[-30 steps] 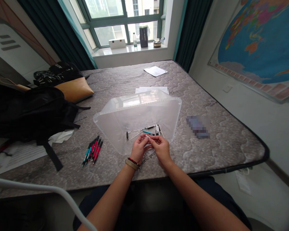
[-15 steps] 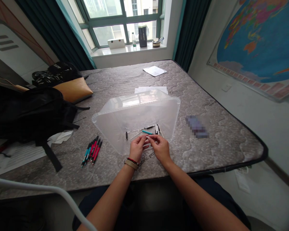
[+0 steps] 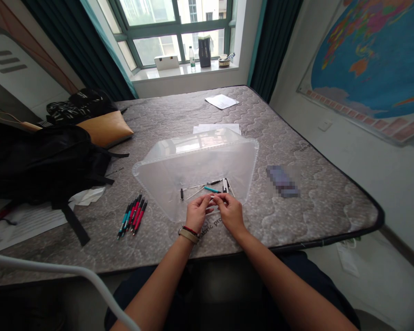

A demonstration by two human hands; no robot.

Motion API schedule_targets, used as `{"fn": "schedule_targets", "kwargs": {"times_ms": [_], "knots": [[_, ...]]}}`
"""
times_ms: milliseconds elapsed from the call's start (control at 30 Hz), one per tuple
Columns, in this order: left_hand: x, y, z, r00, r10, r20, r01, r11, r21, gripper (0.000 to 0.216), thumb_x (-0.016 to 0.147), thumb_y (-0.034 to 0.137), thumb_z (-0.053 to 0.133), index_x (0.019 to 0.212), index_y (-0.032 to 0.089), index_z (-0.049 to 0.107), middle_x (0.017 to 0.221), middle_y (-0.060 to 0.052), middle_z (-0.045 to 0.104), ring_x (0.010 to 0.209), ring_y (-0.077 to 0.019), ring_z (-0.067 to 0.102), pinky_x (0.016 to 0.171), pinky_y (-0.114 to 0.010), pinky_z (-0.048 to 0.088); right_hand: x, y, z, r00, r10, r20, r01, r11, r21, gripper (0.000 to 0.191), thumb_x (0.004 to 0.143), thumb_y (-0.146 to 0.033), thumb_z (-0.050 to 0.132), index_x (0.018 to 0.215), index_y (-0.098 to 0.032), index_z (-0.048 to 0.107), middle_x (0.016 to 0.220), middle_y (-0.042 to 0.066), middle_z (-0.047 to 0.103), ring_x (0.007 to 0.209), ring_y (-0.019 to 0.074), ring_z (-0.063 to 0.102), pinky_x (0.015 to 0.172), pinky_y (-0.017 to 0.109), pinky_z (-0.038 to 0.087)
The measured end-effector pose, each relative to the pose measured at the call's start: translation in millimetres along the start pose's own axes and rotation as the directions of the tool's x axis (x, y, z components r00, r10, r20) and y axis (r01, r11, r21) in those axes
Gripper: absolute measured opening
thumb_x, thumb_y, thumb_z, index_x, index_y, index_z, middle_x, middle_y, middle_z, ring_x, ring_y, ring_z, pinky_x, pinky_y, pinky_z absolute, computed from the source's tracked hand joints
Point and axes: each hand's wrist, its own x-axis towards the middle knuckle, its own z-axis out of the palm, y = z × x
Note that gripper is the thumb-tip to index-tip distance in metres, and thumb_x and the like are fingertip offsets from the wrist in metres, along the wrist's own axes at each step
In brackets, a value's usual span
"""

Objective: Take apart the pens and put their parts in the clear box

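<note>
My left hand (image 3: pixel 197 212) and my right hand (image 3: pixel 230 210) meet at the fingertips in front of a clear plastic bin (image 3: pixel 158 184) that lies on its side, its mouth toward me. Between the pinched fingers is a small pale piece, mostly hidden, whose kind I cannot make out. Just beyond my fingers, inside the bin, lie loose pen parts: a teal barrel (image 3: pixel 212 189), a black grip (image 3: pixel 181 194), thin refills and a white-and-black piece (image 3: pixel 225 185). Left of the bin rests a bunch of red and teal pens (image 3: pixel 133 214).
The quilted mattress (image 3: pixel 290 220) bears everything. A blurred phone-like thing (image 3: pixel 282 180) lies to the right. At left are a black backpack (image 3: pixel 44 165), a tan pouch (image 3: pixel 105 128) and papers (image 3: pixel 31 227). More sheets (image 3: pixel 221 101) lie behind the bin. A white curved tube (image 3: pixel 55 268) crosses the lower left.
Almost nothing differs. Both hands keep the same pinch at the same place, and the pen parts and pens have not moved.
</note>
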Motion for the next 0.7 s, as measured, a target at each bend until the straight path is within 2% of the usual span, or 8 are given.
{"fn": "schedule_targets", "kwargs": {"times_ms": [700], "knots": [[-1.6, 0.1, 0.0, 1.0, -0.006, -0.02, 0.006, 1.0, 0.021, 0.046, 0.071, 0.052, 0.075, 0.1, 0.017, 0.075, 0.103, -0.011, 0.073, 0.086, -0.0188, 0.069, 0.064, -0.022, 0.05, 0.0, -2.0, -0.9, 1.0, 0.01, 0.022, -0.009, 1.0, -0.019, 0.031, 0.092, -0.045, 0.053, 0.092, -0.019, 0.07, 0.083, 0.006, 0.073, 0.073, 0.02, 0.066, 0.068, 0.029, 0.049]]}}
